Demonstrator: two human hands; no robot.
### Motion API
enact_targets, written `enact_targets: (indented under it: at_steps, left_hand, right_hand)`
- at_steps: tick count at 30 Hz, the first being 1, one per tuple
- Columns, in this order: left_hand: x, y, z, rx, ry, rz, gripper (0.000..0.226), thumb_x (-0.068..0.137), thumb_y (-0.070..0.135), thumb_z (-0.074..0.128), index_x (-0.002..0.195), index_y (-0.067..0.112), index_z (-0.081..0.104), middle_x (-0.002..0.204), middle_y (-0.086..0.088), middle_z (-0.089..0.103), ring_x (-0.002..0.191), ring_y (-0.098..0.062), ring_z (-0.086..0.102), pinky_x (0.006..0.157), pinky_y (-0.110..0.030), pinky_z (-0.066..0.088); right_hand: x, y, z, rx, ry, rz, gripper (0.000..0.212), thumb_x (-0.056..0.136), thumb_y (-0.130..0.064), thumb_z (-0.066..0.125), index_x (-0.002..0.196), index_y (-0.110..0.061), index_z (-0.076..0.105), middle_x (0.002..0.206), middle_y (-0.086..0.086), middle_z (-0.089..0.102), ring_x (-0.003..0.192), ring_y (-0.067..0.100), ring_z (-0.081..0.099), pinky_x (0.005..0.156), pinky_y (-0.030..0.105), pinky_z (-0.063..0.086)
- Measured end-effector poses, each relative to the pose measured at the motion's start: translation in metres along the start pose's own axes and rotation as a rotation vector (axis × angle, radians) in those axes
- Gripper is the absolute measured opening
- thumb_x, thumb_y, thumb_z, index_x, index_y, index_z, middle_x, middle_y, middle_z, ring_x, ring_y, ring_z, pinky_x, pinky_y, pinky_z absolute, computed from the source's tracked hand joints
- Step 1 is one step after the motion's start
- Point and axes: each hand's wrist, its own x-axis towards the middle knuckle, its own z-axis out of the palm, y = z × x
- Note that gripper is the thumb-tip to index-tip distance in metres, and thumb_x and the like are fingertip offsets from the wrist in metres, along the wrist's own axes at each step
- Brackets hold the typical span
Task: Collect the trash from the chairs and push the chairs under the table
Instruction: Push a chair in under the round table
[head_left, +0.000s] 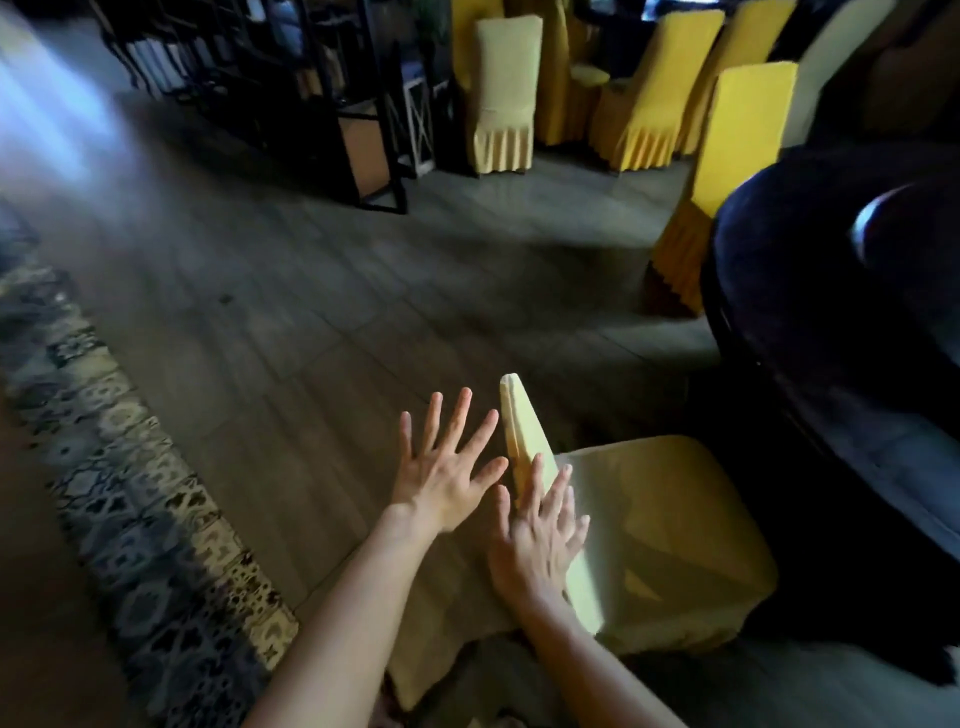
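Note:
A chair in a pale yellow cover stands right below me, its seat facing the dark round table on the right. I see no trash on the seat. My right hand lies flat against the back of the chair's backrest, fingers spread. Just left of the backrest's top edge, my left hand hovers open with fingers apart, apart from the fabric or barely at it. Neither hand holds anything.
A second yellow-covered chair stands at the table's far side. Several more covered chairs crowd the back of the room. Dark metal racks stand at the back left. A patterned carpet borders the wooden floor on the left.

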Motion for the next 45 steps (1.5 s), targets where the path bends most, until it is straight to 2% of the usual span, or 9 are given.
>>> enact_targets:
  at_steps: [4,7,9,15,22,24,28,30,45]
  left_hand:
    - [0.056,-0.02,0.015,0.026,-0.059,0.221,0.072,0.093,0.076,-0.005,0.158,0.047,-0.012,0.165,0.004,-0.032,0.153,-0.03,-0.028,0.116,-0.061,-0.024]
    - [0.089,-0.024,0.026,-0.04,-0.11,0.421,0.069,0.092,0.077,-0.006,0.155,0.052,-0.017,0.165,0.006,-0.032,0.152,-0.026,-0.03,0.119,-0.06,-0.021]
    - [0.104,-0.029,0.027,-0.087,-0.159,0.533,0.069,0.09,0.078,-0.005,0.152,0.055,-0.022,0.165,0.008,-0.032,0.151,-0.024,-0.032,0.121,-0.058,-0.02]
    - [0.139,-0.035,0.026,-0.122,-0.295,0.798,0.076,0.078,0.086,-0.011,0.147,0.058,-0.028,0.163,0.008,-0.036,0.154,-0.026,-0.026,0.124,-0.058,-0.011]
    - [0.174,-0.029,0.03,-0.159,-0.296,0.953,0.077,0.07,0.094,-0.015,0.142,0.068,-0.026,0.166,0.008,-0.025,0.15,-0.025,-0.031,0.119,-0.056,-0.017]
    - [0.184,-0.026,0.033,-0.195,-0.275,0.997,0.075,0.076,0.094,-0.008,0.145,0.067,-0.014,0.17,0.004,-0.01,0.153,-0.029,-0.019,0.119,-0.061,-0.01]
    - [0.202,-0.01,0.031,-0.152,-0.274,1.079,0.072,0.092,0.083,0.011,0.152,0.046,0.027,0.162,-0.012,0.039,0.147,-0.048,0.033,0.108,-0.078,0.021]
    - [0.208,-0.006,0.031,-0.13,-0.282,1.095,0.071,0.094,0.082,0.014,0.149,0.043,0.034,0.157,-0.014,0.046,0.142,-0.049,0.042,0.103,-0.081,0.027]
    - [0.222,0.013,0.046,-0.219,-0.215,1.131,0.073,0.092,0.083,0.021,0.144,0.038,0.044,0.156,-0.016,0.047,0.144,-0.039,0.032,0.101,-0.081,0.027]
  right_hand:
    - [0.004,-0.014,0.008,0.023,0.152,0.145,0.083,0.085,-0.079,-0.016,0.158,-0.041,-0.011,0.166,-0.003,-0.02,0.159,0.025,0.002,0.126,0.052,-0.008]
    - [0.008,-0.02,0.013,0.009,0.323,0.209,0.074,0.099,-0.071,0.008,0.161,-0.033,0.022,0.167,0.01,0.022,0.149,0.034,0.037,0.122,0.053,0.009]
    - [0.013,-0.023,0.018,-0.026,0.372,0.283,0.071,0.101,-0.069,0.013,0.159,-0.03,0.03,0.163,0.014,0.034,0.145,0.036,0.043,0.12,0.054,0.014]
    - [0.021,-0.049,0.028,0.039,0.498,0.565,0.071,0.095,-0.077,0.001,0.159,-0.047,0.006,0.169,0.0,0.001,0.157,0.029,0.013,0.125,0.052,-0.004]
    - [0.042,-0.066,0.023,0.035,0.592,0.763,0.073,0.097,-0.076,0.011,0.157,-0.04,0.031,0.168,0.011,0.021,0.15,0.039,0.031,0.122,0.061,0.008]
    - [0.048,-0.068,0.021,0.018,0.642,0.776,0.073,0.098,-0.075,0.016,0.155,-0.036,0.04,0.166,0.013,0.028,0.147,0.04,0.038,0.12,0.063,0.014]
    - [0.052,-0.063,0.026,-0.049,0.743,0.804,0.073,0.097,-0.074,0.023,0.152,-0.031,0.046,0.164,0.014,0.033,0.144,0.04,0.043,0.119,0.062,0.018]
    - [0.055,-0.064,0.028,-0.045,0.764,0.828,0.075,0.096,-0.075,0.024,0.153,-0.03,0.045,0.164,0.014,0.033,0.143,0.04,0.043,0.119,0.063,0.019]
    - [0.072,-0.041,0.027,-0.097,0.898,0.893,0.086,0.09,-0.082,0.024,0.152,-0.026,0.046,0.162,0.011,0.036,0.144,0.035,0.044,0.119,0.067,0.018]
